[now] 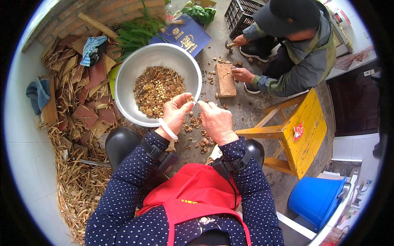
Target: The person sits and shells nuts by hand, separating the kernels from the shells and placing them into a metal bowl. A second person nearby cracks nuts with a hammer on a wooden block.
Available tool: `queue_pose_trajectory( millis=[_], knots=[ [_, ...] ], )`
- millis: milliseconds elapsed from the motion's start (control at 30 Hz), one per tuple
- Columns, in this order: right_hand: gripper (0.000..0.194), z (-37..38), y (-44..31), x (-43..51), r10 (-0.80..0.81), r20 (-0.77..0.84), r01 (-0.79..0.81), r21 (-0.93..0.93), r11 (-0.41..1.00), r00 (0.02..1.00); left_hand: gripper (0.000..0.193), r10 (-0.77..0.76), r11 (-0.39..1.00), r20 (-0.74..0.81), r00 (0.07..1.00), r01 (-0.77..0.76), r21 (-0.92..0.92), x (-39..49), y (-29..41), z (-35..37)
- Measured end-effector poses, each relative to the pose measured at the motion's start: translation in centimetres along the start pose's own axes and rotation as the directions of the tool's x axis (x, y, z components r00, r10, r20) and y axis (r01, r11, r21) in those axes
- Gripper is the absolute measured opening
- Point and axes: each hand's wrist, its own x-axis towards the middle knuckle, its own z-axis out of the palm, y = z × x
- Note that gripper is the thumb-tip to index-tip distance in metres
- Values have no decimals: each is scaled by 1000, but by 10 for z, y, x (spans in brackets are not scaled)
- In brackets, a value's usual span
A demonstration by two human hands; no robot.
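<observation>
My left hand [177, 111] pinches a piece of cracked walnut [190, 99] between thumb and fingers, above the right rim of a wide metal basin [124, 89]. Curled fingers bring my right hand [216, 120] up against that piece. A small, thin, pale object shows at its fingertips; whether it is a pick I cannot tell. Inside the basin lies a heap of shelled walnut pieces [158, 92]. Broken walnut shells [205, 142] litter the concrete floor below my hands.
Across from me a crouching person [303, 58] holds a hammer [229, 46] beside a brick [225, 81]. A yellow wooden stool [307, 129] stands right, with a blue bucket [315, 200] behind. Scrap wood [86, 113] and dry leaves [83, 190] are piled left. A black crate [240, 17] stands beyond.
</observation>
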Motion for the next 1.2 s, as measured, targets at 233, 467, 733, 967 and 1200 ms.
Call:
queue_pose_trajectory(
  millis=[233,467,733,967,1200],
  knots=[
    [24,-3,5,4,-6,17,4,114,993,1000,28,-22,999,76,997,25,-41,3,6,-6],
    [22,-4,10,6,-46,37,39,172,984,998,25,-52,999,160,986,53,0,5,14,-13],
    [20,3,7,7,9,12,-13,292,956,1000,21,-39,999,149,988,37,21,8,16,-14],
    [18,-19,25,-7,233,-46,-213,267,940,971,22,-13,978,148,989,-18,209,9,-26,-14],
    [17,-50,46,-42,395,-67,-339,393,854,916,24,-483,590,49,874,284,756,2,-192,-29]
  ],
)
